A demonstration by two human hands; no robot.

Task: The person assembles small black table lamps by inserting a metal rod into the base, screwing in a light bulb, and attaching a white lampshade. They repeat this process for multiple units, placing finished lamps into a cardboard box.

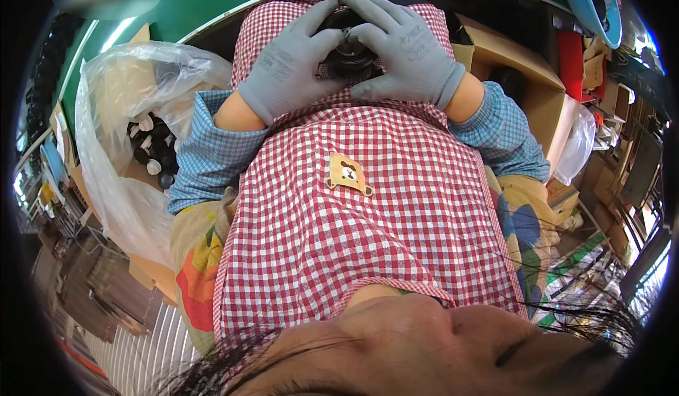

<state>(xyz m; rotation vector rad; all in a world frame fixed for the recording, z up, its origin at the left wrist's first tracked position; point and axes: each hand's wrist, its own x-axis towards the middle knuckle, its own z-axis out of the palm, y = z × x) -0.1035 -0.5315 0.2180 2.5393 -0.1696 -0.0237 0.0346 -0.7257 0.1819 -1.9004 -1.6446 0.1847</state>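
A black round part [349, 62] with a ringed shape sits between my hands above my lap; its exact kind I cannot make out. My left hand [288, 67], in a grey glove, curls round its left side with the thumb and fingers. From the other side my right hand [411, 58], gloved alike, closes on it, its fingers reaching over the far edge and the top. Both hands cover much of the part. Beneath them lies the red and white checked apron [368, 233] over my lap.
To my left stands a box lined with a clear plastic bag [113, 148], holding several black and white small parts [153, 145]. An open cardboard box [527, 49] is at my right. Ahead runs a green table [205, 0]; a blue basin [601, 14] is at the far right.
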